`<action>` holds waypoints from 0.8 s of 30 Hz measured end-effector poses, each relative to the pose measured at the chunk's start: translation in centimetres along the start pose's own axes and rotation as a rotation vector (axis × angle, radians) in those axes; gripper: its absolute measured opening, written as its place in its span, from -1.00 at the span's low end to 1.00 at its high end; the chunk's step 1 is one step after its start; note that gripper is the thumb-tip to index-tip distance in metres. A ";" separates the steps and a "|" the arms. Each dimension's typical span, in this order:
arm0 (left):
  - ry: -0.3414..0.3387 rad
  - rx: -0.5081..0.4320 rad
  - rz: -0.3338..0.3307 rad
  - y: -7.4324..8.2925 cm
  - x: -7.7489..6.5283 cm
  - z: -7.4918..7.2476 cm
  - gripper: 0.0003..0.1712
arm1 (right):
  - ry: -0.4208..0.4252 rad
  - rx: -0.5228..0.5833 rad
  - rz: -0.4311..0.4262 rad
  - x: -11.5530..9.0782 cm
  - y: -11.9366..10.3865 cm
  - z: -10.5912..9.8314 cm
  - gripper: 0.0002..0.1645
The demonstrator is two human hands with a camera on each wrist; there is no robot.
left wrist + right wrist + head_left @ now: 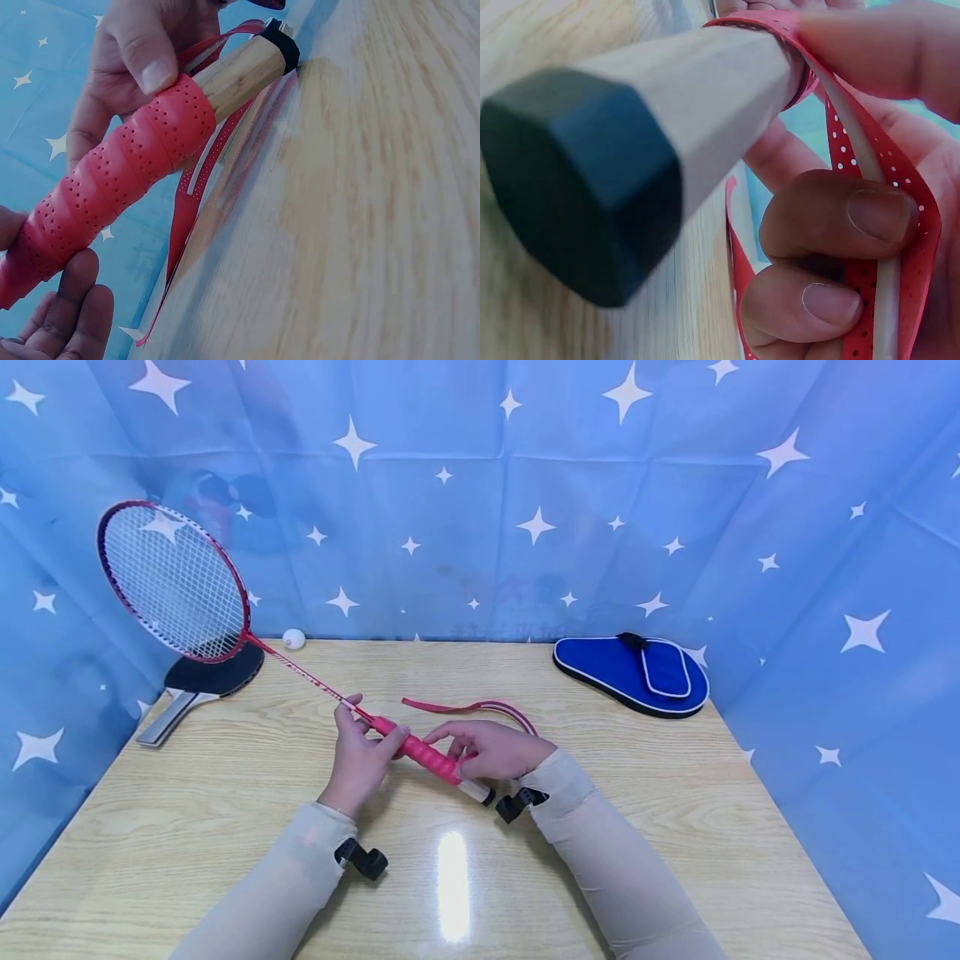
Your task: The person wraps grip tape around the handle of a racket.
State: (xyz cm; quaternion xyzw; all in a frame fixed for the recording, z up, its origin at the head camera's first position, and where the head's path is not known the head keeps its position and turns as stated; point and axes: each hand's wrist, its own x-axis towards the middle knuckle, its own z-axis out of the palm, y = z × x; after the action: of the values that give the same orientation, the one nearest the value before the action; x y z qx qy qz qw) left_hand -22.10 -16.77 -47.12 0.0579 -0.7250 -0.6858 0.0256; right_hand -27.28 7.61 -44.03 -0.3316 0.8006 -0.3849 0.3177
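Observation:
My left hand [356, 768] holds a red badminton racket [300, 672] near the top of its handle, thumb on one side and fingers on the other. The racket slants, its strung head up to the left. Pink-red perforated grip tape [120, 169] is wound round most of the handle; bare wood [244, 71] shows between the last turn and the black butt cap [577, 180]. My right hand [502, 750] curls its fingers round the loose tape [922, 232], its thumb pressing at the wrap's edge. The tape's tail [450, 707] trails beyond that hand.
Behind the racket head, a black table tennis bat [217, 675] lies at the left of the wooden table [645, 785]. A white ball [294, 638] sits at the back edge. A blue bat case [607, 664] lies at the back right. Star-patterned blue cloth [465, 527] hangs around the table.

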 end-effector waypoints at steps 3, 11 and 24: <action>-0.007 -0.004 -0.003 0.0 0.0 -0.1 0.01 | -0.006 0.020 -0.004 0.0 -0.1 0.0 -0.22; -0.021 -0.025 0.012 -0.2 0.0 -0.1 0.05 | 0.005 -0.014 0.012 0.0 -0.3 0.1 -0.16; -0.011 -0.024 0.017 -0.1 0.0 -0.1 0.06 | -0.021 0.021 -0.010 0.2 0.1 0.1 -0.19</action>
State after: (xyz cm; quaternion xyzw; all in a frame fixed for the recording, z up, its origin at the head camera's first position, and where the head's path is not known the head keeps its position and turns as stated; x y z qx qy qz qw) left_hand -22.05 -16.90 -47.23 0.0477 -0.7175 -0.6944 0.0281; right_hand -27.34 7.42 -44.20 -0.3363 0.7914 -0.3916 0.3275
